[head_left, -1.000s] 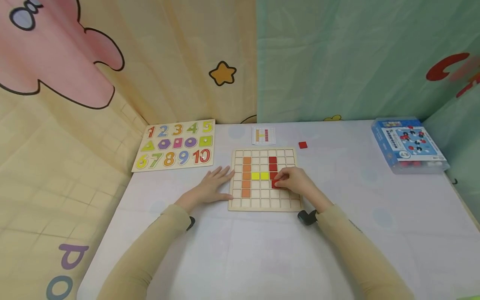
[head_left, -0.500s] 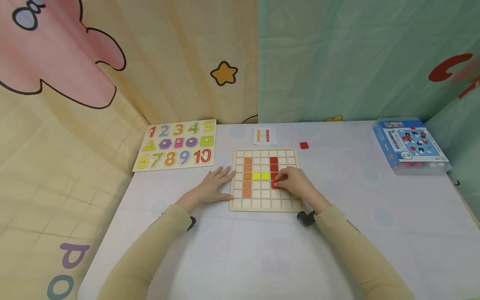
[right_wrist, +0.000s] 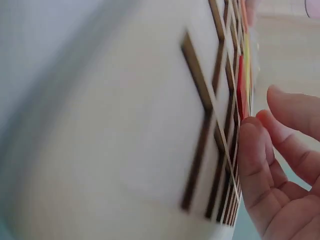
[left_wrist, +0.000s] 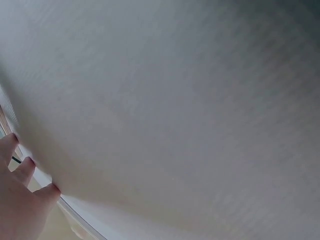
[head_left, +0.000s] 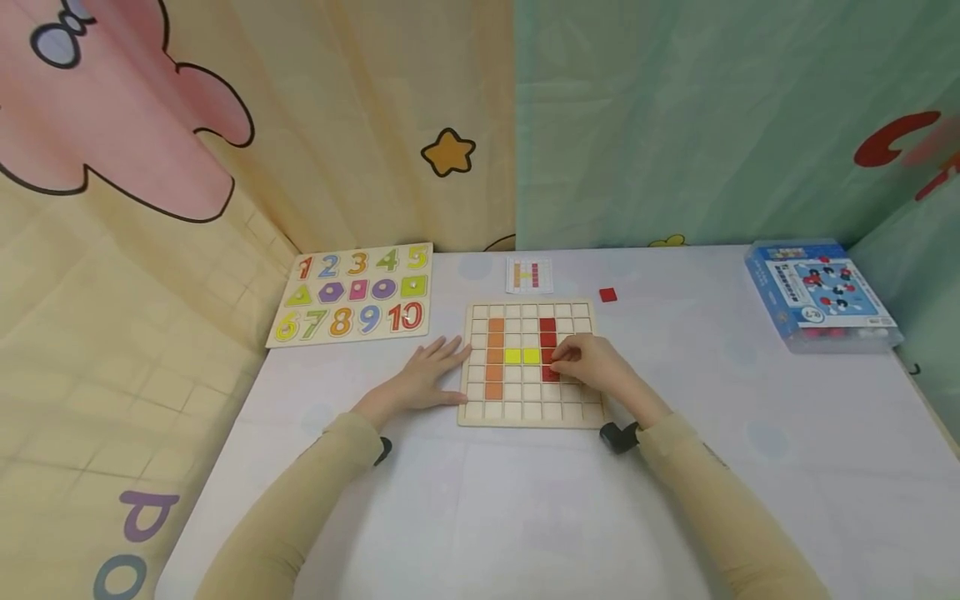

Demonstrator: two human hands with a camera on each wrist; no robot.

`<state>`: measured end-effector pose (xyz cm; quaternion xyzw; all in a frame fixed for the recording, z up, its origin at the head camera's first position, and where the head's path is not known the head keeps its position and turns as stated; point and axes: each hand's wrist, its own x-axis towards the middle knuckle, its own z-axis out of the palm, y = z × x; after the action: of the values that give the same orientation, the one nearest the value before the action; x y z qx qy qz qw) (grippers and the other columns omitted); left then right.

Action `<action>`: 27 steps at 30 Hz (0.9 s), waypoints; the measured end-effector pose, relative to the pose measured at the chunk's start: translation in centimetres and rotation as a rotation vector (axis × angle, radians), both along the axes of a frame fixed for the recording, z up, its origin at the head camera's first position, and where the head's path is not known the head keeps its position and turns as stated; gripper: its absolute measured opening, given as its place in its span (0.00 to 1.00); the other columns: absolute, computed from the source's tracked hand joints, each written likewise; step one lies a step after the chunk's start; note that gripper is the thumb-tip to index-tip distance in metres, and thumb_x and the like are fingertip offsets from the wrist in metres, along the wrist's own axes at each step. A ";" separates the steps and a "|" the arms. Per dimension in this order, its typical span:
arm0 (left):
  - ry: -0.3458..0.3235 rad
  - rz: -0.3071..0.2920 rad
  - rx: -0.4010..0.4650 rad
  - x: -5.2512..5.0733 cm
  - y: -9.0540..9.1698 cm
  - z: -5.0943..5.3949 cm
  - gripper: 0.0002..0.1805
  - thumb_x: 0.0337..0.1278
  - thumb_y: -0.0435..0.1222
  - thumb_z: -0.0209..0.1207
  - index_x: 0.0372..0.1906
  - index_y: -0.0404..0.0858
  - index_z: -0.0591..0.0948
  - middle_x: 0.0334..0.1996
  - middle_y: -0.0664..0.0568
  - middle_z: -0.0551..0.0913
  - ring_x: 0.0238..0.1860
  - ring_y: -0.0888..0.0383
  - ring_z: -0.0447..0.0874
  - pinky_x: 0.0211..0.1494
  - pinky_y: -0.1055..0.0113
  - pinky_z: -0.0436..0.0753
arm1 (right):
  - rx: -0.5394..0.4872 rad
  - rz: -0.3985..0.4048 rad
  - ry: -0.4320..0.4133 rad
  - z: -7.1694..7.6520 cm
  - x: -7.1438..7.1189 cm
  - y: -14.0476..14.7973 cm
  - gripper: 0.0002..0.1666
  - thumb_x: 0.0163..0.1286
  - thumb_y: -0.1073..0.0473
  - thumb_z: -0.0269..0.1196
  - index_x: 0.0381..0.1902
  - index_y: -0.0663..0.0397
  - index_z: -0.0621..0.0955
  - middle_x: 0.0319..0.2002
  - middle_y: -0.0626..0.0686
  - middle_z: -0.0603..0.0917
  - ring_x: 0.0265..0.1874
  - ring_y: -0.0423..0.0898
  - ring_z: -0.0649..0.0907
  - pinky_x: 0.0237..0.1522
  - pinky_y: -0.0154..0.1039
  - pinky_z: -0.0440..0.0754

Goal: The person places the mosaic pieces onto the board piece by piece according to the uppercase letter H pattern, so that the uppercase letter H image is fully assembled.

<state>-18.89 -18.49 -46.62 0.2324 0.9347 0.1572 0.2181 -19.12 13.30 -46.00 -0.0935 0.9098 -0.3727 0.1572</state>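
Observation:
A square wooden grid board [head_left: 532, 410] lies on the table. A column of orange tiles [head_left: 495, 357], two yellow tiles [head_left: 522, 357] and a column of red tiles [head_left: 547, 327] lie in its cells. My right hand [head_left: 592, 365] has its fingertips at the lowest red tile [head_left: 550, 374], partly covering it; the right wrist view shows a fingertip against the edge of a red tile [right_wrist: 241, 87]. My left hand [head_left: 420, 379] rests at the board's left edge, fingers spread. Only its fingers [left_wrist: 46, 195] and part of the back show in the left wrist view.
A loose red tile [head_left: 608, 294] lies behind the board at the right. A small pattern card [head_left: 528, 286] sits behind the board. To the left lies a number and shape puzzle [head_left: 348, 340]. A blue boxed set [head_left: 821, 292] stands at the far right, near the curtain.
The red tile under my right fingertips sits flatter in line with its column than a second ago. Both hands stay almost in place; the head view shifts slightly.

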 end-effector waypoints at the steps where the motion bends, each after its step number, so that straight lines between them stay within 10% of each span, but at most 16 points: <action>1: 0.003 -0.002 0.000 0.0 0.0 0.0 0.50 0.58 0.56 0.63 0.79 0.50 0.52 0.81 0.50 0.42 0.80 0.43 0.34 0.80 0.41 0.37 | -0.005 0.000 0.001 0.2 -0.3 0.4 0.10 0.66 0.55 0.67 0.40 0.55 0.85 0.37 0.53 0.84 0.36 0.47 0.79 0.39 0.36 0.78; 14: 0.000 -0.002 -0.001 0.1 -0.1 0.0 0.50 0.57 0.58 0.63 0.79 0.50 0.52 0.81 0.50 0.42 0.80 0.43 0.34 0.80 0.41 0.37 | 0.022 -0.205 0.050 1.6 -5.9 6.9 0.19 0.72 0.56 0.61 0.55 0.61 0.78 0.53 0.63 0.80 0.51 0.57 0.77 0.53 0.50 0.80; 27: 0.008 -0.002 0.002 0.2 0.0 -0.1 0.49 0.58 0.58 0.62 0.79 0.51 0.52 0.81 0.51 0.42 0.80 0.44 0.34 0.80 0.42 0.38 | 0.040 -0.207 0.081 0.5 -8.7 6.9 0.25 0.70 0.61 0.60 0.61 0.69 0.74 0.61 0.71 0.69 0.59 0.65 0.75 0.57 0.56 0.79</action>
<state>-18.72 -18.52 -46.68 0.2342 0.9352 0.1569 0.2143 -27.86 20.19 -45.50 -0.0109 0.9273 -0.3648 0.0828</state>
